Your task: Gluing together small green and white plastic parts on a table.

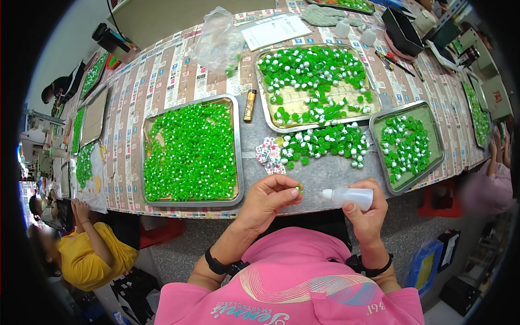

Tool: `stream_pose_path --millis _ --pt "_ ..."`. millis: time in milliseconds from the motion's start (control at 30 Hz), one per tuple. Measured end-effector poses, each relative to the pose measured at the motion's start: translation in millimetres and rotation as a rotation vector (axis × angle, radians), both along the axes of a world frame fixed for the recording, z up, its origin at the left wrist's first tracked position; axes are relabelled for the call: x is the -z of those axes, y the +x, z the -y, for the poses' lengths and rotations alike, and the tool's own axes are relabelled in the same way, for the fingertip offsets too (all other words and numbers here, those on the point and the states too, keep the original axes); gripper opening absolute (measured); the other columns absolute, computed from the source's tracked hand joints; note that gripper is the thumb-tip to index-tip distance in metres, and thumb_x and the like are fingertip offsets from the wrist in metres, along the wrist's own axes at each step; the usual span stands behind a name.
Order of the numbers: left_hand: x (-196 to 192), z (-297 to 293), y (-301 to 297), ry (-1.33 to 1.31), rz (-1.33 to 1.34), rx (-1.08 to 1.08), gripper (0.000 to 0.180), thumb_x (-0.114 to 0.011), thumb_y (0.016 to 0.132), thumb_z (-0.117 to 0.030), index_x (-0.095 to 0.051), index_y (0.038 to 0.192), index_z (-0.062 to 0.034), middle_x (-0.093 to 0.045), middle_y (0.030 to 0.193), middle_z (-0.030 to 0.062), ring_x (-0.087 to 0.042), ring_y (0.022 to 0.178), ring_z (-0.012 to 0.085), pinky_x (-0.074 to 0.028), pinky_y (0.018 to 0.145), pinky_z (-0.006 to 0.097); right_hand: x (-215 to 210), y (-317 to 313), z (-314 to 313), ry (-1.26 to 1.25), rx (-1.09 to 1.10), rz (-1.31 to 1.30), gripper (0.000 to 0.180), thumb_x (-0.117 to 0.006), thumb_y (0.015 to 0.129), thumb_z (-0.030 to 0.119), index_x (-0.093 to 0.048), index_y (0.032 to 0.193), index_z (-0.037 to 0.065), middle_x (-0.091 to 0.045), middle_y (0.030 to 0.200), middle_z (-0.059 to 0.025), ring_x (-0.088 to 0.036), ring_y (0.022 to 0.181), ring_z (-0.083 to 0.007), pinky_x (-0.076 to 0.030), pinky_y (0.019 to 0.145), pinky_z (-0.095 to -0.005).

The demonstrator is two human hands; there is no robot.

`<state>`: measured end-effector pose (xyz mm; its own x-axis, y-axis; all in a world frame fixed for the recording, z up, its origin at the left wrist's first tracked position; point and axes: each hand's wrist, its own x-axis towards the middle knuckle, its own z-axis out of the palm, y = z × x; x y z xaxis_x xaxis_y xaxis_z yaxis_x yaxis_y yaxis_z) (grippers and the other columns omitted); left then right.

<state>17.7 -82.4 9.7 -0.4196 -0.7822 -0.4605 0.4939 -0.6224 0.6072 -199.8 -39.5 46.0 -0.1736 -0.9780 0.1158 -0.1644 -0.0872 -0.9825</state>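
Note:
Between the thumb and fingertips of my left hand point(269, 200) is a small green piece point(300, 188), mostly hidden by the fingers. My right hand point(367, 218) is closed round a translucent white squeeze bottle point(349, 197). The bottle lies nearly level, its narrow nozzle pointing left toward the green piece, with a gap between them. Just beyond both hands, a loose pile of green pieces with white balls point(324, 143) lies on the grey mat point(250, 179). A floral cloth piece point(271, 154) lies beside that pile.
Metal trays of green pieces stand at left point(240, 157), behind point(265, 111) and at right point(398, 190). A yellow-and-black lighter point(249, 105), plastic bag point(215, 40), papers point(276, 31) and black bin point(401, 30) are farther back. People sit at left point(97, 252) and right point(490, 184).

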Motion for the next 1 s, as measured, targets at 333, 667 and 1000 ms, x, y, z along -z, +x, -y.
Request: stream_pose_path --millis 333,667,1000 --pt "-1 -1 0 0.019 -0.003 0.022 0.013 -0.063 0.085 0.001 -0.06 0.098 -0.0008 -0.065 0.098 0.012 -0.066 0.084 0.0182 -0.056 0.079 0.032 1 0 1 -0.027 -0.035 -0.022 0.039 -0.078 0.076 0.027 -0.058 0.096 0.0 -0.052 0.087 -0.0041 -0.051 0.074 -0.0113 -0.041 0.064 -0.0239" --pt "2 -3 5 0.007 0.048 0.015 0.013 -0.063 0.085 0.0 -0.06 0.097 -0.0014 -0.065 0.096 0.0104 -0.066 0.083 0.0176 -0.056 0.078 0.032 8 -1 -1 0.04 -0.005 0.055 0.034 -0.078 0.075 0.02 -0.058 0.095 0.001 -0.055 0.088 -0.0043 -0.055 0.08 -0.011 -0.045 0.07 -0.0246" --pt "1 -6 27 0.007 0.081 -0.078 0.014 -0.063 0.085 -0.001 -0.06 0.099 0.0001 -0.066 0.095 0.0102 -0.066 0.081 0.0168 -0.056 0.076 0.029 55 30 26 0.058 -0.168 -0.038 0.034 -0.075 0.069 0.006 -0.063 0.101 0.003 -0.063 0.101 -0.0101 -0.06 0.093 -0.022 -0.047 0.081 -0.031"
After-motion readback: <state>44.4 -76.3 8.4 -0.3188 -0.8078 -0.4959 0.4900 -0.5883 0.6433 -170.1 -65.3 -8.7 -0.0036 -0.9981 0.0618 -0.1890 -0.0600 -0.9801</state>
